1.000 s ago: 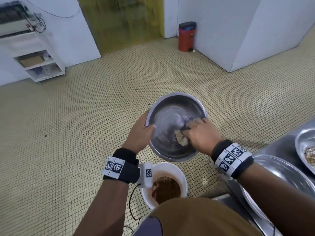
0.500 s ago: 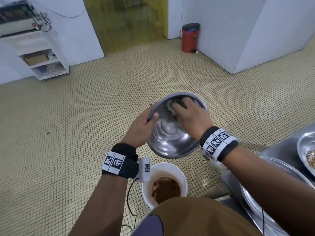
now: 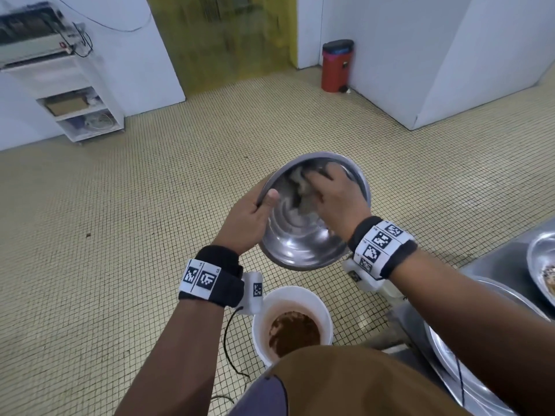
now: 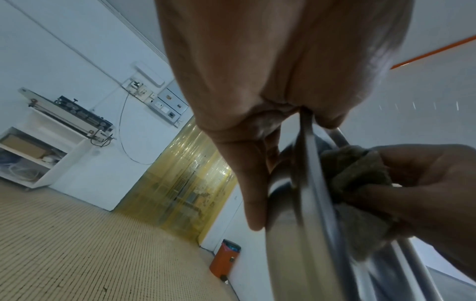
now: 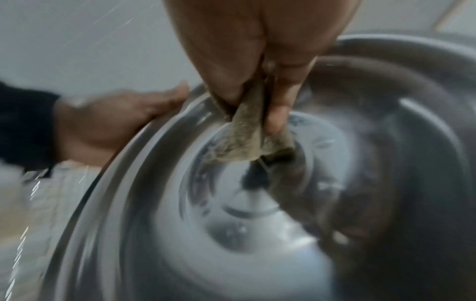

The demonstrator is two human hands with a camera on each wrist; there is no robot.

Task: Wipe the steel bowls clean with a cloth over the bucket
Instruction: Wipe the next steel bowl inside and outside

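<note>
Steel bowl (image 3: 309, 232) is up in the air, tilted with its mouth toward you, just ahead of and above the white bucket (image 3: 264, 307) on the floor. It's not squarely over the bucket, so pull it back a bit or drips hit the tiles.

Table (image 3: 492, 265) at your right carries more bowls; the far one (image 3: 540, 259) has food residue in it, so there's more to do.

Left hand (image 3: 243, 223) grips the rim, thumb hooked inside, fingers behind the wall. Keep that grip firm; judging by the shine, the steel is slick and could twist while you scrub.

Right hand (image 3: 336, 202) is inside the bowl near the upper wall, fingers curled round the cloth (image 3: 300, 190), pinching it bunched. Right wrist view is blurred, so residue on the steel is hard to judge.

Do it well: flatten more cloth against the wall, sweep in circles from rim down to the base, rotate the bowl with the left hand, check the rim edge.
</note>
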